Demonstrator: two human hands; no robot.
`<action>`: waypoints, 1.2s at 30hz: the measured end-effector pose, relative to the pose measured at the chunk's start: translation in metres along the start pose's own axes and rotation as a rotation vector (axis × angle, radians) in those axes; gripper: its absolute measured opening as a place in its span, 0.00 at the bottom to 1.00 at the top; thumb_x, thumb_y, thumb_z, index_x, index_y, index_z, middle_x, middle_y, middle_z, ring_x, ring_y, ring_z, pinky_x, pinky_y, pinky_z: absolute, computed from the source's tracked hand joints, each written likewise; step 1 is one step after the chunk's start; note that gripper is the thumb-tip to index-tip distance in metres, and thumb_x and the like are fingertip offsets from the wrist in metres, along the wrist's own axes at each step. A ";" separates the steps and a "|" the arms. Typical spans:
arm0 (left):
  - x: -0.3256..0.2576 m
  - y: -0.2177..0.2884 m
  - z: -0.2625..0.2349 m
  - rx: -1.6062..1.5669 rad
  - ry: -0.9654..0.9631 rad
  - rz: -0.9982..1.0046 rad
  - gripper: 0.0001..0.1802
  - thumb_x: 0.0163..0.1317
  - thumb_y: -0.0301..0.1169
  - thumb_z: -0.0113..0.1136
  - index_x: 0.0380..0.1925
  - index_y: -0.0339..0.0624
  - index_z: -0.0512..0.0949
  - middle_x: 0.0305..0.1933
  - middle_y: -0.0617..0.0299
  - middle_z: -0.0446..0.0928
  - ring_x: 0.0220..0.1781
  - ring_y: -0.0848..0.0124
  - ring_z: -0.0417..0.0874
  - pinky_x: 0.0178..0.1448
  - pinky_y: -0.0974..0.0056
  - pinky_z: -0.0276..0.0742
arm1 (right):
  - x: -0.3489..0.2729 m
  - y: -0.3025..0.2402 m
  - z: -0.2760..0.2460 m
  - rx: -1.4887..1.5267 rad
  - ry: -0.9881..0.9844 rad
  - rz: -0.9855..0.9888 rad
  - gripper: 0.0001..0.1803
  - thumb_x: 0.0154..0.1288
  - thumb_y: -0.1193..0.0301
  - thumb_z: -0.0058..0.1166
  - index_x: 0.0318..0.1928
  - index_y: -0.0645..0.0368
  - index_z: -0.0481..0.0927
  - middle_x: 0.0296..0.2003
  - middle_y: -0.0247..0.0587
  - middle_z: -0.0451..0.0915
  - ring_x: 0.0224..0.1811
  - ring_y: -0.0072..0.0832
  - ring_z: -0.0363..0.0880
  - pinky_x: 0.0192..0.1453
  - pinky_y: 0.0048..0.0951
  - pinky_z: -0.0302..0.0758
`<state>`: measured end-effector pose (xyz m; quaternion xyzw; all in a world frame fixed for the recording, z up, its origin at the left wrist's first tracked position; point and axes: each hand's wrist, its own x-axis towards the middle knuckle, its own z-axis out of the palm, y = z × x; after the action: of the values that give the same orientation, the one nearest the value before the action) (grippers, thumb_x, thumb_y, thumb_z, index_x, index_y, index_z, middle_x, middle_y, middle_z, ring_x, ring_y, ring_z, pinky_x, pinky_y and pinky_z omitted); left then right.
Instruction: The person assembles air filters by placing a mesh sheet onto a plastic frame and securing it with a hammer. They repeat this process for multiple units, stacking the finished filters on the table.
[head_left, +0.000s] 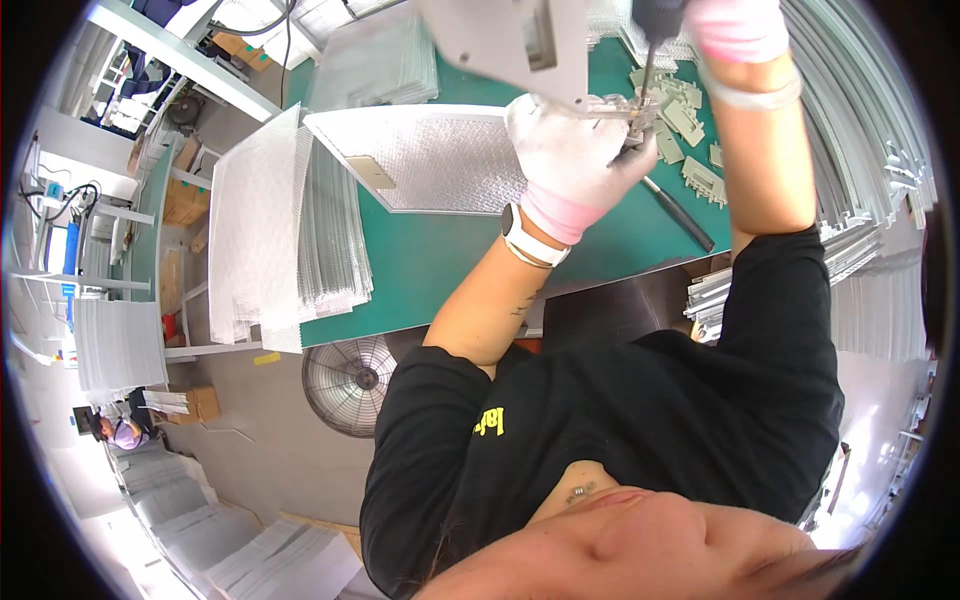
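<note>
The left hand (590,150) is sporting a white glove (550,140), pink cuff (568,212) showing just behind the grip, then a dark-faced watch (511,220) on a white strap (533,246); inked marks (526,302) are following. The right hand (738,30) is flashing pink glove, pale band (757,96) behind. Yellow lettering (489,422) is brightening the black shirt (640,400).

I lose part of the right hand (738,32) and the dark-handled tool (657,18) past the top edge; the distant person (127,433) looks too small to read.

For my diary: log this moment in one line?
left hand: gloved, holding shiny piece; right hand: gloved, holding dark driver; pale parts: on green table
</note>
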<state>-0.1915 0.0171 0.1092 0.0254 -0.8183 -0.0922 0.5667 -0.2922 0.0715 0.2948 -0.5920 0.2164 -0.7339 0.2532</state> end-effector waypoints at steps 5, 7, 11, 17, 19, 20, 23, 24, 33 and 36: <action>0.001 0.004 -0.002 -0.068 0.027 0.016 0.09 0.44 0.34 0.72 0.26 0.52 0.81 0.22 0.70 0.75 0.27 0.66 0.75 0.32 0.61 0.67 | -0.008 0.003 0.021 0.148 0.031 0.164 0.31 0.74 0.58 0.52 0.71 0.58 0.64 0.26 0.28 0.68 0.18 0.11 0.58 0.18 0.12 0.53; 0.001 0.004 0.000 -0.089 0.063 0.035 0.09 0.45 0.34 0.72 0.25 0.51 0.81 0.22 0.68 0.74 0.26 0.65 0.73 0.33 0.60 0.67 | -0.005 0.015 0.008 0.191 -0.086 0.113 0.31 0.74 0.59 0.52 0.70 0.61 0.64 0.25 0.28 0.67 0.16 0.11 0.56 0.17 0.12 0.52; -0.001 -0.002 0.002 -0.090 0.024 0.121 0.09 0.47 0.34 0.71 0.26 0.49 0.80 0.23 0.66 0.73 0.25 0.64 0.72 0.35 0.59 0.67 | -0.001 0.026 0.002 0.391 -0.218 0.143 0.31 0.73 0.60 0.52 0.70 0.64 0.63 0.24 0.30 0.67 0.14 0.11 0.55 0.17 0.12 0.52; -0.008 -0.002 0.000 -0.126 -0.065 0.027 0.09 0.49 0.34 0.72 0.27 0.50 0.80 0.29 0.67 0.76 0.32 0.65 0.74 0.40 0.59 0.67 | -0.001 0.033 0.004 0.418 -0.215 0.197 0.31 0.73 0.61 0.52 0.68 0.66 0.65 0.24 0.31 0.67 0.14 0.11 0.54 0.16 0.11 0.50; -0.006 -0.007 0.001 -0.101 -0.034 0.139 0.09 0.48 0.34 0.71 0.26 0.50 0.79 0.29 0.68 0.77 0.31 0.65 0.74 0.40 0.59 0.67 | 0.001 0.037 0.000 0.421 -0.219 0.207 0.30 0.73 0.62 0.52 0.68 0.67 0.65 0.24 0.31 0.67 0.15 0.10 0.53 0.16 0.12 0.50; -0.005 -0.008 0.001 -0.094 -0.018 0.197 0.09 0.48 0.34 0.71 0.26 0.50 0.79 0.29 0.68 0.77 0.31 0.65 0.74 0.40 0.59 0.67 | 0.002 0.037 -0.003 0.417 -0.219 0.211 0.30 0.73 0.62 0.52 0.68 0.67 0.65 0.24 0.31 0.67 0.15 0.10 0.53 0.16 0.12 0.49; -0.003 0.004 -0.007 -0.131 -0.098 -0.007 0.09 0.46 0.34 0.72 0.24 0.50 0.78 0.26 0.69 0.77 0.29 0.65 0.75 0.39 0.58 0.68 | 0.002 0.047 0.000 0.489 -0.283 0.255 0.26 0.74 0.64 0.51 0.65 0.67 0.68 0.24 0.33 0.68 0.16 0.11 0.55 0.18 0.13 0.51; 0.000 0.004 -0.009 -0.120 -0.113 0.019 0.09 0.46 0.33 0.71 0.24 0.49 0.79 0.25 0.68 0.76 0.28 0.65 0.75 0.38 0.58 0.68 | 0.003 0.052 0.002 0.506 -0.298 0.286 0.24 0.74 0.64 0.50 0.63 0.67 0.70 0.25 0.33 0.69 0.16 0.12 0.56 0.18 0.14 0.52; 0.012 0.012 -0.039 0.000 -0.334 -0.037 0.09 0.43 0.35 0.71 0.20 0.48 0.79 0.23 0.67 0.77 0.25 0.64 0.76 0.32 0.57 0.70 | -0.004 0.050 0.015 0.636 -0.441 0.311 0.25 0.71 0.64 0.52 0.61 0.70 0.69 0.22 0.34 0.67 0.14 0.12 0.54 0.15 0.15 0.50; 0.013 0.011 -0.028 -0.042 -0.222 0.048 0.10 0.42 0.35 0.71 0.21 0.48 0.79 0.22 0.66 0.76 0.25 0.64 0.76 0.32 0.57 0.71 | -0.004 0.041 0.009 0.682 -0.492 0.291 0.29 0.69 0.64 0.55 0.63 0.71 0.66 0.21 0.35 0.66 0.13 0.12 0.53 0.11 0.14 0.48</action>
<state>-0.1699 0.0230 0.1328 -0.0168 -0.8744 -0.0980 0.4749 -0.2782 0.0422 0.2679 -0.5952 -0.0238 -0.5572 0.5786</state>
